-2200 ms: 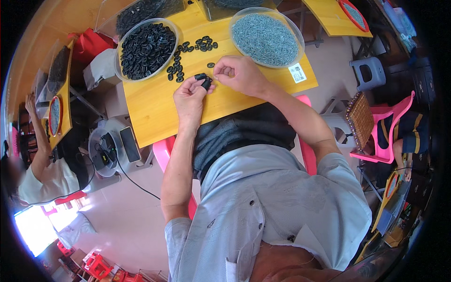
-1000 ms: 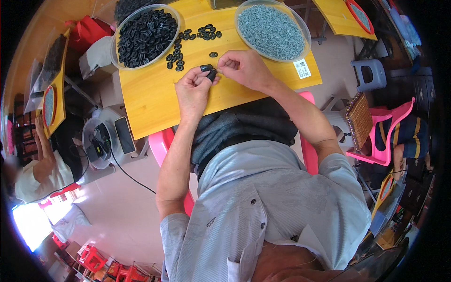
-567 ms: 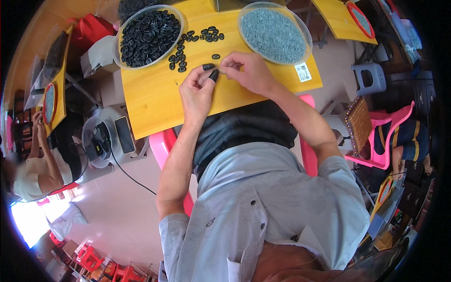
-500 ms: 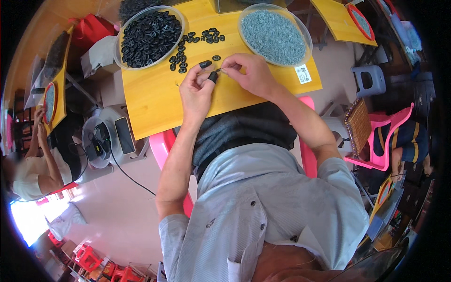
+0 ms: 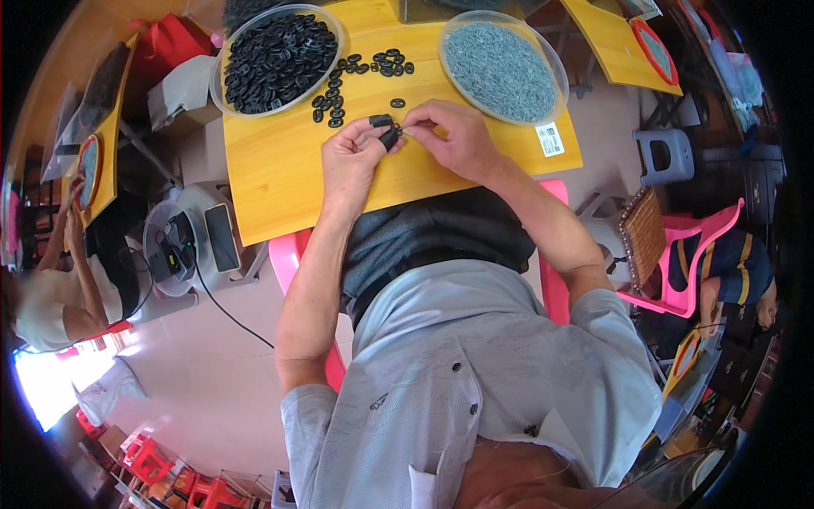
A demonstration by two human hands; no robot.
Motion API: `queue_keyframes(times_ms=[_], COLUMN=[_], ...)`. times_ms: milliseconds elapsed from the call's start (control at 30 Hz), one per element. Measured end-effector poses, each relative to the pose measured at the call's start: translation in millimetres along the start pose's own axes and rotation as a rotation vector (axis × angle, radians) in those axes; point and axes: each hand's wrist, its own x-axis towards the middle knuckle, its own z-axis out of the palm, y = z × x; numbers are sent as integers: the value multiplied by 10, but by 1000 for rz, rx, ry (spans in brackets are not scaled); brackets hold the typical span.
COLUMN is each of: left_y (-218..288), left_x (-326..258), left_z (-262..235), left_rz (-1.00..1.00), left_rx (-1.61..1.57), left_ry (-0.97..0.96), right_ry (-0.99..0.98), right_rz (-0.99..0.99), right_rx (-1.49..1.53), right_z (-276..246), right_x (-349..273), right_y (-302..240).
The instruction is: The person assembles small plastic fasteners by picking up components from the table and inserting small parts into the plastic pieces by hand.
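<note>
Over the yellow table [image 5: 280, 182], my two hands meet fingertip to fingertip. My left hand [image 5: 350, 163] wears black covers on thumb and forefinger and pinches a small black oval piece [image 5: 397, 127], partly hidden by the fingertips. From the right, my right hand [image 5: 454, 140] closes thumb and forefinger on a tiny light sliver at that piece, probably a metal pin; it is too small to be sure. Just beyond the fingers lies a single black oval piece with two holes [image 5: 397, 103]. More such pieces [image 5: 337, 100] lie loose farther left.
A clear round tub [image 5: 337, 64] heaped with black pieces stands at the far left of the table. At the far right another tub [image 5: 560, 93] holds many small silvery metal pins, with a white label [image 5: 549, 140] before it. Other people sit at tables on both sides.
My left fingers have shifted slightly and the black oval piece shows more between them. My right hand stays pinched beside it. The whole view has moved a little.
</note>
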Motion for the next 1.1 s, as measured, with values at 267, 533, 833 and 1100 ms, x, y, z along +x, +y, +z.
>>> queue_keyframes(times_ms=[267,533,833,1100], left_y=[-70,-121,-27,7], left_x=[8,36,97,28], left_z=[-36,29,-157,-91], left_rz=[47,90,187,142], left_rx=[-116,-181,-187,-123], left_ry=[117,215,304,332], right_ry=[-14,-315,87,-74], right_rz=[-284,-663,-908,-207], right_rx=[46,367,513,-183], right_z=[-514,-1236,-901,-433], right_x=[-23,-229,236,397], right_y=[-1044,-2110,-1928,-830])
